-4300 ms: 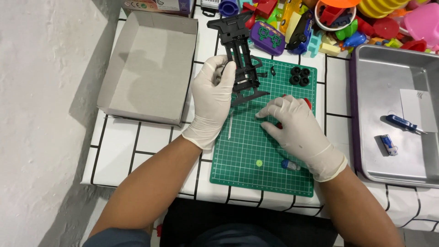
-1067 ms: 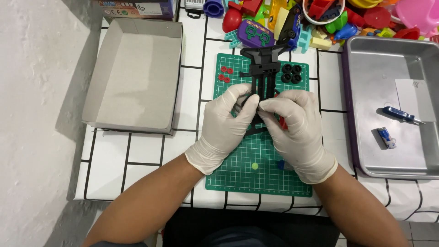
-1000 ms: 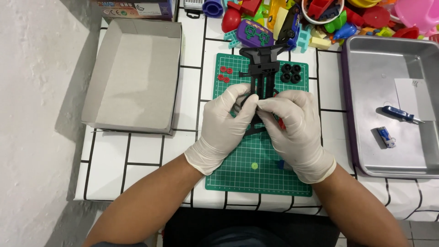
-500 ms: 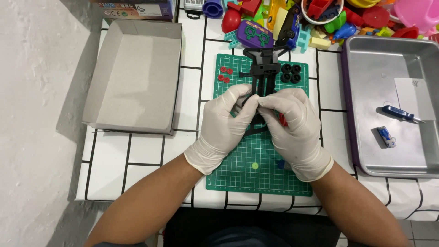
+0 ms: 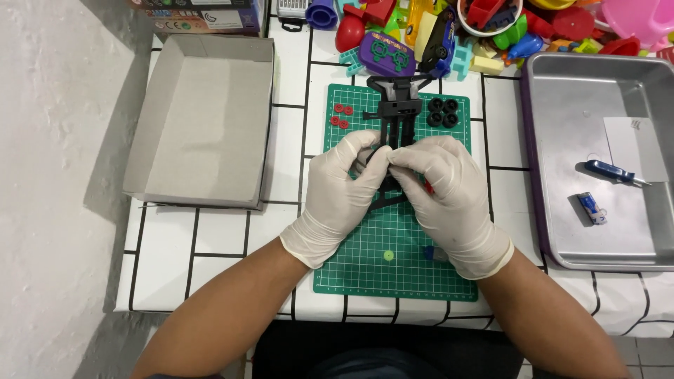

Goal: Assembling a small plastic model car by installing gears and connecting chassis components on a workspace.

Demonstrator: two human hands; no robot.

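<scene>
Since four seconds ago both hands have come together over the black toy chassis (image 5: 395, 112), which now lies straight on the green cutting mat (image 5: 365, 270). My left hand (image 5: 342, 200) and right hand (image 5: 449, 200) have their fingers clamped on its near end, tips touching. I judge this an assembly step: pressing a small part in. Next I need steady pressure; red pieces (image 5: 341, 116) and black wheels (image 5: 443, 112) wait beyond the fingers.

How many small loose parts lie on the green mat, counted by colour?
Red discs: 4
Black wheels: 4
Yellow-green disc: 1
Total: 9
A red part and a bluish part beside the right hand are partly hidden and left out.
</scene>
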